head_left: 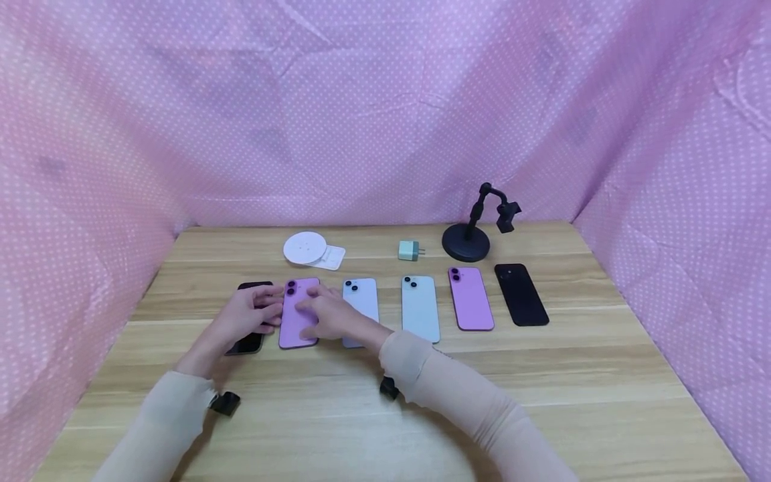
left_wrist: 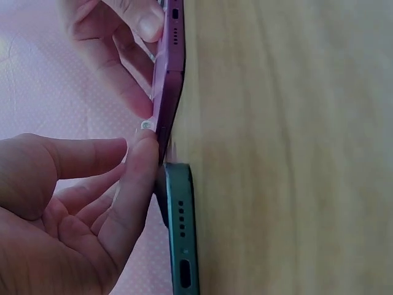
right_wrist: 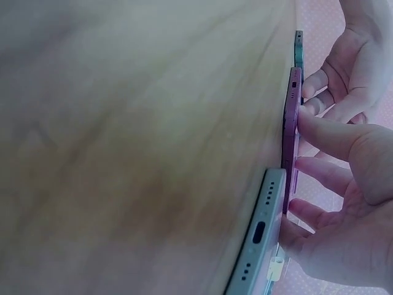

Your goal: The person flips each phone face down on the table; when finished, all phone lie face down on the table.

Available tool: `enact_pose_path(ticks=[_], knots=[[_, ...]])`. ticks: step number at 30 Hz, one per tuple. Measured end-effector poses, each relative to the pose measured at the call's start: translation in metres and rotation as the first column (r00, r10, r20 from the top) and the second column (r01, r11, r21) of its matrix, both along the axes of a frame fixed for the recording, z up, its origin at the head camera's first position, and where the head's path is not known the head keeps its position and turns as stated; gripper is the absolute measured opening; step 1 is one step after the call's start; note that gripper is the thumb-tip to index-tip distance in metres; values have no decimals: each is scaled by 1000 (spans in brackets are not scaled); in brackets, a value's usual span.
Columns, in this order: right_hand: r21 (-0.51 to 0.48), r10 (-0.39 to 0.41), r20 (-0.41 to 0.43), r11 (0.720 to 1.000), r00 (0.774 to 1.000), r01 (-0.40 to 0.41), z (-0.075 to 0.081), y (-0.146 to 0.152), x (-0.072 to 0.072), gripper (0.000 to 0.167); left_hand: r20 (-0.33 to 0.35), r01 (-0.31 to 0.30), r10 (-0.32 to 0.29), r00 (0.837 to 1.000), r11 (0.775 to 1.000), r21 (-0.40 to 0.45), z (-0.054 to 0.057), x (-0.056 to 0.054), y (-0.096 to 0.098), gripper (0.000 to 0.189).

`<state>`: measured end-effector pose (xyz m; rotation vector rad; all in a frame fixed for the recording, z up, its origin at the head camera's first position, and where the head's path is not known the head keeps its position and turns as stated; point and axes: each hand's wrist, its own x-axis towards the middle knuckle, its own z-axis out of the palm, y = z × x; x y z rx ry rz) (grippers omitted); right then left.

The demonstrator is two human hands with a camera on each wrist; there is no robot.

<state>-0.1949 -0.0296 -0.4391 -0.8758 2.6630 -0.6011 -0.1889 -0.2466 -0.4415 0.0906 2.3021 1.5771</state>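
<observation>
A pink-purple phone [head_left: 292, 329] lies back up in a row of phones. My right hand [head_left: 331, 313] reaches over it from the right, thumb and fingers spread on its back and along its right side. In the right wrist view, the thumb [right_wrist: 328, 130] touches the phone's back near the lower end. At the phone's left edge, my left hand [head_left: 251, 312] has its fingertips against the side. Beneath that hand lies a dark phone [head_left: 248, 344] with a green edge, partly covered. A pale blue phone [head_left: 364, 301] sits under the right wrist, partly hidden.
Farther right lie a pale green phone [head_left: 420, 311], another pink-purple phone [head_left: 472, 301] and a black phone [head_left: 523, 296]. Behind them stand a white round charging pad [head_left: 304, 248], a green plug adapter [head_left: 408, 250] and a black phone stand [head_left: 466, 244]. Pink dotted cloth [head_left: 373, 120] surrounds the table.
</observation>
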Motion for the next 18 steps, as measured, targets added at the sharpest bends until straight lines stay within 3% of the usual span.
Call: enact_pose_path(ticks=[7, 12, 15, 18], knots=[[13, 6, -22, 1000, 1000, -5, 1, 0, 2, 56, -47, 15, -16, 999, 1000, -6, -2, 4, -5, 51], [-100, 0, -51, 995, 999, -5, 9, -6, 2, 50, -120, 8, -11, 993, 999, -32, 2, 9, -26, 50], [-250, 8, -44, 968, 999, -19, 13, -10, 2, 48, -186, -20, 6, 983, 997, -73, 3, 11, -39, 47], [-433, 38, 91, 901, 995, 5, 14, -12, 3, 47, -271, -55, 18, 963, 990, -129, 3, 11, -47, 44]])
